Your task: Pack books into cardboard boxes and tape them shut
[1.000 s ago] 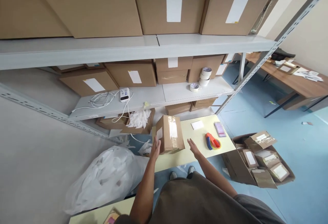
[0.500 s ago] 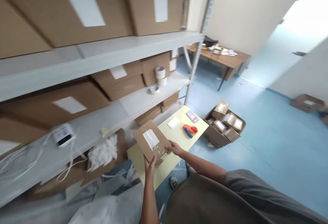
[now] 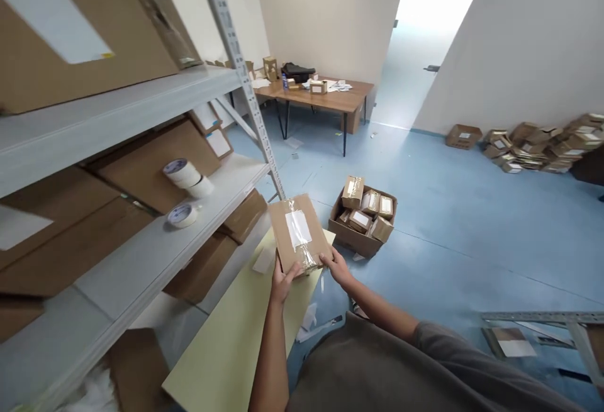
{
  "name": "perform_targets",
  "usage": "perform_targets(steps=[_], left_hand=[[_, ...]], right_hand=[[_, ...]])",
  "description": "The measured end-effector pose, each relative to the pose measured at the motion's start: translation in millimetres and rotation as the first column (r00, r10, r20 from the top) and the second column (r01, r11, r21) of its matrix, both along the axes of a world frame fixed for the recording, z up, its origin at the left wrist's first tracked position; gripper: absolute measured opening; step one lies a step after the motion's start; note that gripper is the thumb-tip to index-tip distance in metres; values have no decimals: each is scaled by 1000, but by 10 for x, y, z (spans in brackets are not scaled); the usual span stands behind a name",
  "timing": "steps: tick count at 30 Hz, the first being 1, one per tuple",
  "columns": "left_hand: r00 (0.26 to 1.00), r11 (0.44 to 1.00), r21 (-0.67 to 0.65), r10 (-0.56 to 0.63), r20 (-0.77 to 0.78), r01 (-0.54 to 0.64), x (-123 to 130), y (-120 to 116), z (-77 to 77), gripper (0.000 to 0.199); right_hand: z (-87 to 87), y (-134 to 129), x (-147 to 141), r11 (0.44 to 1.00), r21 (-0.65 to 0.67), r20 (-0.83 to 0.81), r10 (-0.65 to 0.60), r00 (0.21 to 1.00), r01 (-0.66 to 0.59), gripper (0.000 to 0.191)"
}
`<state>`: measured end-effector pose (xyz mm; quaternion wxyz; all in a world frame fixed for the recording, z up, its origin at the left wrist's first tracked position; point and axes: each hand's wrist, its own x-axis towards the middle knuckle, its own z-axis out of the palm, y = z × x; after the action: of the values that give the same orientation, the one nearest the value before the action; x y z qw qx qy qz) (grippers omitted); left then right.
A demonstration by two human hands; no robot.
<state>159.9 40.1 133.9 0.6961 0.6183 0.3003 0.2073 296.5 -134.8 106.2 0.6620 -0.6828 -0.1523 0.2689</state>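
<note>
Left hand grips the near left corner of a taped cardboard box, thumb on top. Right hand grips the near right corner, thumb also on top. So 2 hands, 1 box, both closed on it; fingers under the box are mostly hidden. Box is held up in front of the person, tilted, over the far end of a pale yellow table. Its top face has 1 white label and a shiny strip of clear tape running lengthwise.

On the table, 1 white card lies just beside the box, to the left. Near the table's far end, on the blue floor, sits an open carton filled with smaller taped boxes, several with white labels.

Left side: metal shelving with big cartons. Middle shelf has a stack of white tape rolls and 1 loose roll near it. Back: brown desk with papers and small boxes. Far right: box pile along the wall, 1 separate carton beside it.
</note>
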Motion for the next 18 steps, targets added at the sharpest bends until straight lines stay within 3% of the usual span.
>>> perform_targets(steps=[4, 9, 13, 18], left_hand=[[985, 985, -35, -170, -7, 170, 1114, -277, -4, 104], [945, 941, -125, -323, -56, 314, 2334, -728, -94, 92], [925, 909, -220, -376, -60, 355, 3040, -1064, -248, 93], [945, 944, -170, -303, -122, 281, 3664, -1374, -531, 111]], right_hand=[[-27, -468, 794, 976, -70, 65, -200, 978, 204, 65], [-139, -1065, 1729, 918, -194, 62, -341, 938, 346, 57], [-252, -1447, 2331, 901, -250, 16, -361, 932, 354, 54], [-205, -1614, 3305, 911, -221, -33, -363, 931, 347, 58]])
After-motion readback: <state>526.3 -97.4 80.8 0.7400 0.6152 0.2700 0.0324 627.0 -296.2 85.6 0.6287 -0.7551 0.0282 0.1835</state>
